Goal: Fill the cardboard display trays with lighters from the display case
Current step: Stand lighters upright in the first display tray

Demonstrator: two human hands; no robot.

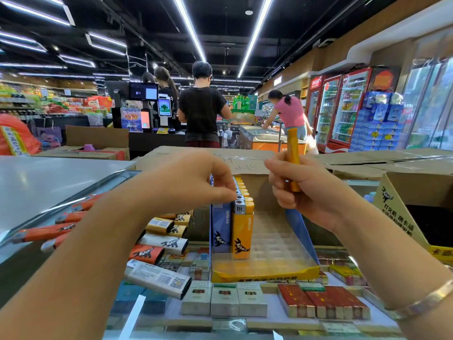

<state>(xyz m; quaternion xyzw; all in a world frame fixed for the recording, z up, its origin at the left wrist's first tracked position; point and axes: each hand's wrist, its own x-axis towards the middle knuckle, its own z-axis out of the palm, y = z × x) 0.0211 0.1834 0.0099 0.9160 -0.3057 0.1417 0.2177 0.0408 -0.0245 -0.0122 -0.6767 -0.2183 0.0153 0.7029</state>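
L hand (196, 182) hides blue lighters' (221, 224) tops; cardboard box (402, 204) cut off at right edge.

The right-hand cells of the display tray (269, 241) are unoccupied and are reached from above. The tray's left side is blocked by two rows of upright lighters (241, 229), over which the left hand (193, 180) is positioned. Passage at the rear is closed by a cardboard flap (220, 160). The right flank is bounded by an open carton (402, 204). The tabletop (49, 177) left of the tray is obstructed by loose lighters (157, 244) lying flat.
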